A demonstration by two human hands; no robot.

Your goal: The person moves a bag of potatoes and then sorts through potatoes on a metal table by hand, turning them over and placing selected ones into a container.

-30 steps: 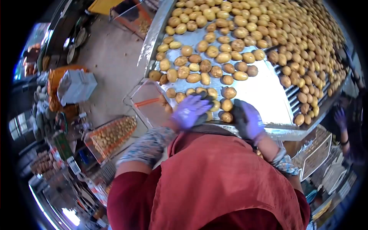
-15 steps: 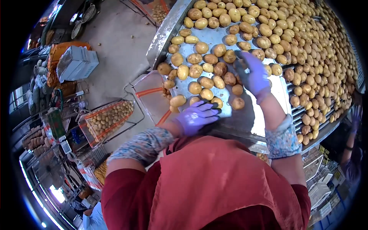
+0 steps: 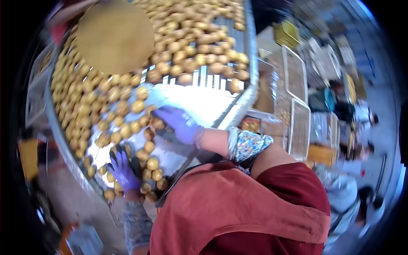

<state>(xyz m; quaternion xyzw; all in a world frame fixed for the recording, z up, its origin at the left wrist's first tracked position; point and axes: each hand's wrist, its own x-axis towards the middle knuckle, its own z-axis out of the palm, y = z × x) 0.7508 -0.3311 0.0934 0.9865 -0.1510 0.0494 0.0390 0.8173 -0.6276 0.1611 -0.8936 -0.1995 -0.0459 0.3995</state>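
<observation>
Purple gloves with dark fingers and palms cover both my hands. My left hand (image 3: 123, 170) lies with spread fingers among loose potatoes on the metal table (image 3: 178, 100), near its narrow end. My right hand (image 3: 180, 123) is farther up the sheet, its fingers and thumb around a brownish potato (image 3: 157, 123). Between my hands lie several more potatoes (image 3: 148, 146), and a small group (image 3: 153, 163) sits by the near edge. Motion blur softens the finger outlines.
A dense heap of potatoes (image 3: 80, 110) covers the table's far side, beside rollers (image 3: 208, 78). A blurred tan disc (image 3: 115, 36) hides part of it. At top left another person's arm (image 3: 70, 12) reaches in. Plastic crates (image 3: 299, 123) stand to the right.
The view has swung round, so the table now runs to the upper left and crates show on the right. Both my hands stay over the potatoes; my right fingers are now around one.
</observation>
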